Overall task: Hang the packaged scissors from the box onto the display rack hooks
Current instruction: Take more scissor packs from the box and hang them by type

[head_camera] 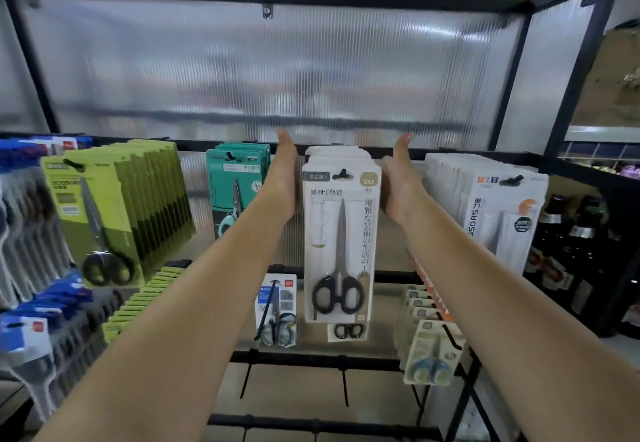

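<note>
A stack of white packaged scissors [339,244] with black handles hangs on a black hook [343,174] at the middle of the display rack. My left hand [284,171] presses flat against the stack's left side, thumb up. My right hand [398,181] lies against its right side, thumb up too. Both palms squeeze the hanging packs between them; the fingers are hidden behind the stack. The box is out of view.
Green scissor packs [114,206] and teal ones [239,181] hang to the left, white ones [498,213] to the right. Smaller packs [277,310] hang on the lower rail, some at right [429,351]. Dark bottles [581,254] stand far right. A ribbed translucent panel [270,70] backs the rack.
</note>
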{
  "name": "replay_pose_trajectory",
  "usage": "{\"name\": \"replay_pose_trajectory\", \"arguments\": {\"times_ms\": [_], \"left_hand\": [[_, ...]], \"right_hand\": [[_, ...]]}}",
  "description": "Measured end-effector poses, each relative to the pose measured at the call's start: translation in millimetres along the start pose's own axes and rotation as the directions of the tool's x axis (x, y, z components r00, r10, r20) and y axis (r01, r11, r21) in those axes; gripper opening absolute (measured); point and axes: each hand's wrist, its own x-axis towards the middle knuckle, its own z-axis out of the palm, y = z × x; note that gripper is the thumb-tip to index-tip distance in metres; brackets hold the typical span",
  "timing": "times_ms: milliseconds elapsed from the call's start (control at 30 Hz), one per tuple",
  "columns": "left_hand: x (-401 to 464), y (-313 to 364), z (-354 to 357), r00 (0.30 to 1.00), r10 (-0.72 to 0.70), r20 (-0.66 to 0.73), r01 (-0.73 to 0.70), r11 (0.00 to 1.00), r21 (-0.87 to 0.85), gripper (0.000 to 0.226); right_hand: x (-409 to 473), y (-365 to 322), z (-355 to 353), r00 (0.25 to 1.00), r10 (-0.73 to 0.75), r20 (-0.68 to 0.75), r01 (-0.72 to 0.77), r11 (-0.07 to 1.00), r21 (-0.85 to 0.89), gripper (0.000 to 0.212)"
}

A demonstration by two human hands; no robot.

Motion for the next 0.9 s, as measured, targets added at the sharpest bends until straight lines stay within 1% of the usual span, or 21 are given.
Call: {"name": "replay_pose_trajectory", "arguments": {"times_ms": [67,133,167,233,267,300,333,367,400,467,533,567,633,667,700,733,767,800,833,867,900], "left_hand": [[4.7,-4.1,4.9,0.998,0.013,0.063,-0.013,1.0,0.002,0.055],[9.7,-4.4,6.6,0.997,0.033,0.068,-0.035,0.999,0.017,0.055],[13.4,-2.6,5.5,0.997,0.038,0.066,-0.038,0.999,0.008,0.06],[23.5,1.8,4.6,0.999,0.002,0.041,-0.001,1.0,-0.022,0.077],[28.3,3.6,5.1,0.999,0.001,0.045,0.0,1.0,-0.01,0.079],[32.7,2.8,6.3,0.998,0.011,0.055,-0.013,1.0,0.026,0.076],[36.1,0.3,7.6,0.998,0.023,0.067,-0.027,0.997,0.074,0.068],[39.4,-2.1,8.7,0.997,0.04,0.065,-0.046,0.995,0.093,0.06],[40.5,-3.3,9.0,0.997,0.055,0.049,-0.06,0.993,0.104,0.057],[43.4,-7.2,4.3,0.996,0.08,0.035,-0.083,0.99,0.112,0.061],[40.9,-4.3,2.9,0.996,0.071,0.053,-0.074,0.995,0.065,0.07],[39.8,-2.1,2.6,0.996,0.058,0.07,-0.065,0.994,0.092,0.074],[32.9,4.1,0.6,0.993,0.038,0.115,-0.063,0.972,0.224,0.077],[28.9,7.5,-2.3,0.991,0.051,0.12,-0.084,0.956,0.282,0.075],[22.7,10.0,-7.3,0.987,0.113,0.116,-0.145,0.933,0.328,0.07],[13.9,10.1,-13.5,0.973,0.2,0.113,-0.227,0.908,0.352,0.064],[2.7,8.9,-19.7,0.948,0.292,0.13,-0.319,0.876,0.361,0.058],[-7.3,5.9,-25.9,0.91,0.382,0.159,-0.414,0.83,0.375,0.051],[-18.0,2.5,-30.5,0.867,0.451,0.211,-0.498,0.768,0.403,0.041],[-28.2,-0.6,-32.5,0.83,0.48,0.285,-0.558,0.693,0.456,0.031],[-33.5,-3.1,-32.4,0.8,0.48,0.359,-0.599,0.612,0.517,0.028]], "right_hand": [[6.4,1.8,2.9,0.994,-0.013,0.107,0.014,1.0,-0.007,0.069],[14.4,4.4,3.5,0.988,-0.036,0.152,0.037,0.999,-0.001,0.075],[17.6,3.9,2.3,0.99,-0.044,0.135,0.042,0.999,0.011,0.073],[25.9,-0.6,1.3,0.996,-0.06,0.068,0.055,0.997,0.062,0.063],[30.2,-2.8,2.2,0.995,-0.075,0.059,0.07,0.994,0.08,0.06],[32.0,-6.3,5.3,0.993,-0.096,0.075,0.092,0.994,0.06,0.06],[34.4,-7.3,7.7,0.989,-0.11,0.102,0.109,0.994,0.009,0.063],[37.6,-6.7,9.4,0.984,-0.113,0.135,0.118,0.992,-0.031,0.067],[39.9,-5.9,9.9,0.983,-0.106,0.152,0.116,0.991,-0.06,0.07],[36.9,-2.9,7.5,0.983,-0.105,0.151,0.116,0.991,-0.067,0.076],[34.8,-4.1,3.9,0.988,-0.102,0.118,0.105,0.994,-0.025,0.075],[31.1,-6.7,3.2,0.99,-0.095,0.107,0.1,0.994,-0.038,0.074],[21.3,-12.0,2.2,0.995,-0.067,0.077,0.074,0.994,-0.083,0.073],[15.2,-13.4,-0.4,0.995,-0.08,0.057,0.087,0.989,-0.122,0.07],[7.1,-12.9,-3.8,0.989,-0.137,0.049,0.143,0.975,-0.17,0.061],[-2.2,-9.6,-9.4,0.97,-0.238,0.048,0.243,0.942,-0.232,0.047],[-13.9,-4.6,-14.3,0.931,-0.357,0.068,0.361,0.886,-0.292,0.034],[-26.5,1.2,-17.7,0.881,-0.458,0.118,0.469,0.811,-0.349,0.029],[-39.0,6.3,-18.2,0.829,-0.528,0.182,0.553,0.727,-0.408,0.03],[-45.7,11.9,-18.1,0.78,-0.577,0.241,0.613,0.628,-0.479,0.032],[-48.7,16.1,-16.7,0.747,-0.603,0.28,0.639,0.535,-0.552,0.034]]}}
